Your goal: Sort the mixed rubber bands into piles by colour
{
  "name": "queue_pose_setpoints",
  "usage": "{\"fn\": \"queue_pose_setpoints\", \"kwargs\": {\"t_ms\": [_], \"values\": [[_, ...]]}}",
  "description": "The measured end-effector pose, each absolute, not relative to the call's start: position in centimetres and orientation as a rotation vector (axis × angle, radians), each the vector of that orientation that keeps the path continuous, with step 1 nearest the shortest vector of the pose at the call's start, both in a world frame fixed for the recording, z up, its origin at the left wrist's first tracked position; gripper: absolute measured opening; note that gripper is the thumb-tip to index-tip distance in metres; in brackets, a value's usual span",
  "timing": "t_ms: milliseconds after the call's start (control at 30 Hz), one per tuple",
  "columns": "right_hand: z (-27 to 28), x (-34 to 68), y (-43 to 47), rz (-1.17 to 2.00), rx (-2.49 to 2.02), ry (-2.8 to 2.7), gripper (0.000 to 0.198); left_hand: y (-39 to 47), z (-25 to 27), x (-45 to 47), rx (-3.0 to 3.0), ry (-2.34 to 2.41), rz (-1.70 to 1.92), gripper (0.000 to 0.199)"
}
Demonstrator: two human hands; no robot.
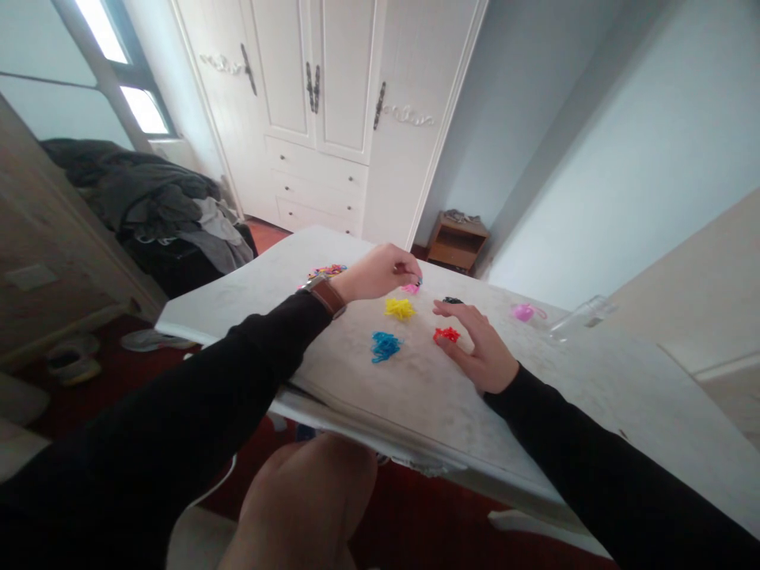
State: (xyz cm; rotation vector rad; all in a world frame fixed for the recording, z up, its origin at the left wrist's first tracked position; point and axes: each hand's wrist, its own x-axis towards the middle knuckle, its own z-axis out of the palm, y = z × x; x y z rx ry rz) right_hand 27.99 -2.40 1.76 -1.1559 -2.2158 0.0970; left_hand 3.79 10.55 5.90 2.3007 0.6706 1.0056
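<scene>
My left hand [383, 271], with a brown watch strap at its wrist, reaches over the table with thumb and fingers pinched. A tiny dark or bluish bit shows at its fingertips, too small to name. Just below them lies a pink pile [411, 290] of small pieces. My right hand [484, 348] is open, thumb and fingers apart around a red pile [446, 335]. Beyond its fingertips sits a black pile [454, 301], partly hidden. Between the hands are a yellow pile [400, 309] and a blue pile [385, 347] of thin, loop-like pieces.
A mixed-colour heap [325, 272] lies behind my left wrist on the white table [380, 396]. To the right are a pink-purple object [523, 313] and a clear bottle [582, 318] on its side. A white wardrobe [332, 95] stands beyond.
</scene>
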Motion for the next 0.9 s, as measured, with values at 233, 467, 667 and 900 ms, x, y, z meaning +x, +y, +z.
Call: {"fn": "queue_pose_setpoints", "kwargs": {"t_ms": [233, 467, 667, 900], "values": [[1.3, 29.2, -1.3, 0.111, -1.259, -2.081, 0.053, 12.3, 5.4, 9.9, 2.209, 0.245, 0.951, 0.012], [1.3, 29.0, -1.4, 0.221, -1.279, -2.047, 0.043, 12.4, 3.6, 9.2, 2.326, 0.259, 0.987, 0.017], [1.8, 29.4, -1.2, 0.191, -1.261, -2.011, 0.032, 12.3, 3.4, 8.7, 2.261, 0.259, 1.008, 0.014], [2.1, 29.8, -0.9, 0.172, -1.251, -1.931, 0.018, 12.3, 3.3, 8.6, 2.285, 0.265, 0.999, 0.013]]}}
